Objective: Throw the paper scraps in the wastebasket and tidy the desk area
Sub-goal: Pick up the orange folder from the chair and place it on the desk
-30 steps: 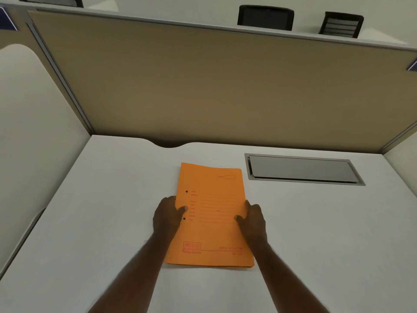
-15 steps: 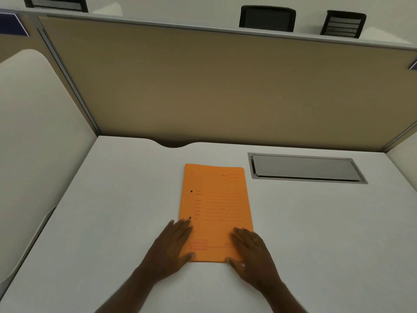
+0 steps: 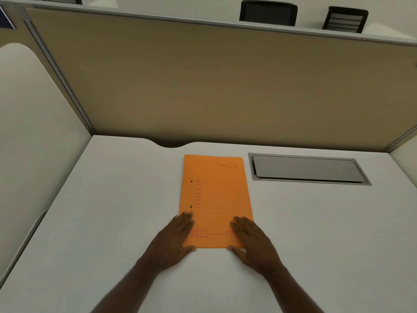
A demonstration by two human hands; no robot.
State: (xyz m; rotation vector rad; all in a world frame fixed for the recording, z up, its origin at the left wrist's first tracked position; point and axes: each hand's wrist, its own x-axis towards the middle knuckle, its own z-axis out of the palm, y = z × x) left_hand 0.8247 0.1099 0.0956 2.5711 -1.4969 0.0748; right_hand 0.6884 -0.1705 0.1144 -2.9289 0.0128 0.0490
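An orange file folder (image 3: 215,195) with red print and two punch holes lies flat in the middle of the white desk (image 3: 90,222). My left hand (image 3: 173,240) rests flat on its near left corner, fingers spread. My right hand (image 3: 252,240) lies flat on its near right corner, thumb at the front edge. Neither hand grips the folder. No paper scraps and no wastebasket are in view.
A grey metal cable hatch (image 3: 308,169) is set into the desk right of the folder. A tan partition (image 3: 225,86) walls the back, with a cable notch (image 3: 172,144) at its foot. White side panels (image 3: 27,132) flank the desk. Black chairs (image 3: 268,13) show beyond.
Both hands slid back from the folder's middle edges to its near corners and flattened. The folder shifted slightly away from me and now lies straighter.
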